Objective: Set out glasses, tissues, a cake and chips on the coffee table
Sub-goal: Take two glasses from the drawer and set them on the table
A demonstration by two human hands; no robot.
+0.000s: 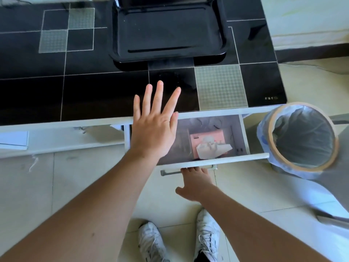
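Tissues (209,143) lie in the open drawer (213,160) at center frame; my right hand (194,183) grips its handle (170,173), my left hand (153,129) hovers with fingers (156,95) spread wide, so lifting the pack comes next.

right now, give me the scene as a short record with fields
left hand: open, fingers spread above the drawer's left end
right hand: fingers hooked under the drawer handle
drawer: pulled open
tissue pack: pink, in the drawer, one tissue sticking up
tray: black, bare, on the coffee table
bin: right of the drawer
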